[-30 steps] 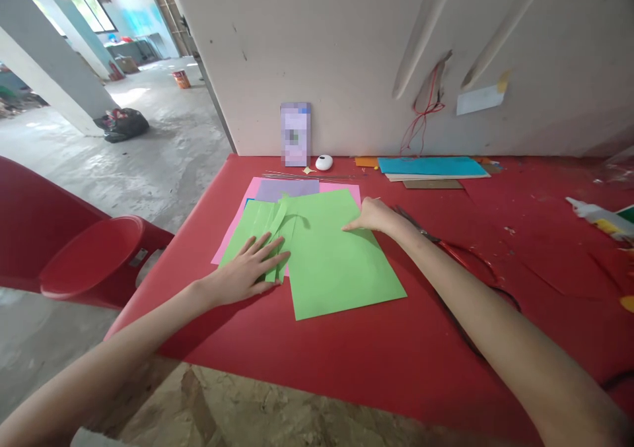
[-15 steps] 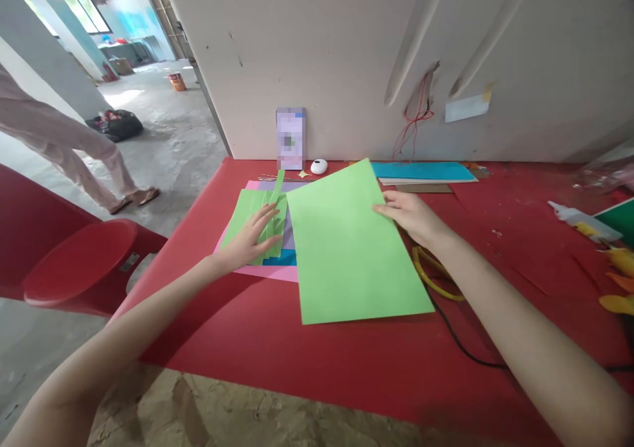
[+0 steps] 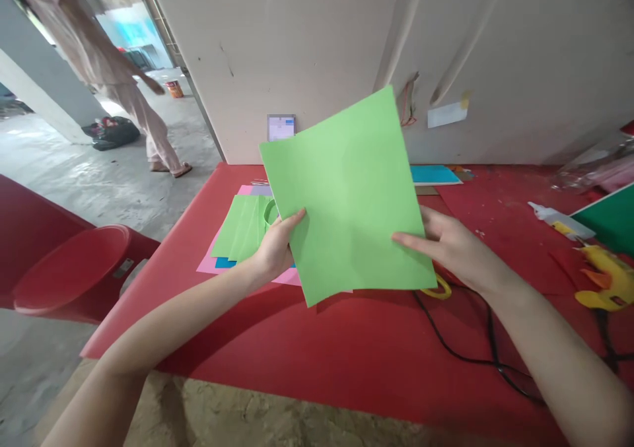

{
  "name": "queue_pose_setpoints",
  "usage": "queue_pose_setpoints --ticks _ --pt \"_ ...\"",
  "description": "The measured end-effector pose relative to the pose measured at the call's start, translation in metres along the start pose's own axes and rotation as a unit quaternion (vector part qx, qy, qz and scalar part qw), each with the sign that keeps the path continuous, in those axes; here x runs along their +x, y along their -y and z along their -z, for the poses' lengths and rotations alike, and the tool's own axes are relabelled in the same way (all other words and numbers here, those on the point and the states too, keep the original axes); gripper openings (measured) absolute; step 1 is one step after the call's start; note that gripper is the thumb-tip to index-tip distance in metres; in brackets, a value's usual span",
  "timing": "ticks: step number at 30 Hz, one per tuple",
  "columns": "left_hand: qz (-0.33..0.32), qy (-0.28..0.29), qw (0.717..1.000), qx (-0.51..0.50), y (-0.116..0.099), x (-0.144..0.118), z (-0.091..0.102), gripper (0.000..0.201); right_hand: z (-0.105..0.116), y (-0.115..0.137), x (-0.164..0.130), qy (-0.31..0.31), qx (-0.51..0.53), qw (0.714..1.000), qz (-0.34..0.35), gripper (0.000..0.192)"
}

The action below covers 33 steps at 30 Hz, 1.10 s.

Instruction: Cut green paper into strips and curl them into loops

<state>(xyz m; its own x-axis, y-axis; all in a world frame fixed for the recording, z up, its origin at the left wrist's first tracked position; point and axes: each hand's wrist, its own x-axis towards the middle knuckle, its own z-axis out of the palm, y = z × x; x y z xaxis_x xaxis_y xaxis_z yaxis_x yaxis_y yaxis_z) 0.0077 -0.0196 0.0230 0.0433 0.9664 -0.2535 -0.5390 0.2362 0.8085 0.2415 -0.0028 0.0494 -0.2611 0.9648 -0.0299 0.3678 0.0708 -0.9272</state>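
Both hands, left hand (image 3: 277,245) and right hand (image 3: 453,245), lift the green sheet (image 3: 347,196) above the red worktop (image 3: 347,348), fingers pinching its side edges; it stands tilted, long axis leaning up-left.

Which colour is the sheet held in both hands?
Light green sheet, seen in the head view.

A light green sheet (image 3: 347,189) between the fingers, green strips (image 3: 242,226) on pink paper (image 3: 208,262) beside them, red table (image 3: 307,348) beneath.
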Motion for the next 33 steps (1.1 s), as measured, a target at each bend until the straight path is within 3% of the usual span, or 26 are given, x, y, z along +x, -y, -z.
queue_pose_setpoints --ticks 2,4,7,9,11,14,17,19,21,24,26,29,31,33 --pt "-0.014 -0.028 0.999 -0.017 -0.002 0.003 -0.007 0.025 -0.006 0.003 -0.010 -0.054 -0.139 0.989 0.022 0.052" --pt "-0.015 -0.025 0.999 -0.027 0.000 0.003 -0.016 0.026 -0.021 0.004 -0.018 -0.097 -0.257 0.955 0.110 0.057" --pt "-0.010 0.045 0.998 -0.040 0.006 -0.001 -0.028 0.035 -0.050 0.003 -0.026 -0.059 -0.321 0.903 0.280 0.058" --pt "-0.029 0.074 0.996 -0.038 0.011 -0.004 -0.035 0.036 -0.067 0.003 -0.032 -0.013 -0.358 0.884 0.301 0.057" --pt "-0.059 0.064 0.996 -0.024 0.013 -0.005 -0.038 0.030 -0.078 0.005 -0.038 0.026 -0.384 0.872 0.302 0.053" --pt "-0.078 0.037 0.996 -0.008 0.012 -0.005 -0.037 0.027 -0.078 0.012 -0.045 0.015 -0.358 0.880 0.312 0.037" --pt "-0.028 0.051 0.998 0.008 0.010 -0.009 -0.035 0.029 -0.061 0.022 -0.039 -0.108 -0.238 0.924 0.279 0.026" --pt "0.022 0.083 0.996 0.039 0.011 -0.016 -0.036 0.034 -0.049 0.030 -0.030 -0.149 -0.114 0.958 0.216 0.035" --pt "0.060 0.121 0.987 0.082 0.015 -0.026 -0.038 0.040 -0.041 0.034 -0.019 -0.082 0.052 0.985 0.143 0.043" --pt "0.075 0.175 0.971 0.146 0.020 -0.038 -0.040 0.043 -0.038 0.037 -0.010 -0.019 0.222 0.974 0.032 0.035" --pt "0.038 0.212 0.954 0.209 0.017 -0.039 -0.039 0.041 -0.038 0.037 -0.008 -0.037 0.273 0.961 0.003 0.029" --pt "-0.123 0.205 0.926 0.291 0.003 -0.031 -0.036 0.032 -0.034 0.038 -0.011 -0.044 0.314 0.948 -0.010 0.029" --pt "-0.222 0.195 0.916 0.269 -0.008 -0.023 -0.038 0.027 -0.031 0.041 -0.014 -0.023 0.315 0.948 -0.032 0.030" --pt "-0.240 0.240 0.915 0.217 -0.017 -0.016 -0.043 0.027 -0.030 0.044 -0.018 0.003 0.301 0.953 -0.047 0.033"
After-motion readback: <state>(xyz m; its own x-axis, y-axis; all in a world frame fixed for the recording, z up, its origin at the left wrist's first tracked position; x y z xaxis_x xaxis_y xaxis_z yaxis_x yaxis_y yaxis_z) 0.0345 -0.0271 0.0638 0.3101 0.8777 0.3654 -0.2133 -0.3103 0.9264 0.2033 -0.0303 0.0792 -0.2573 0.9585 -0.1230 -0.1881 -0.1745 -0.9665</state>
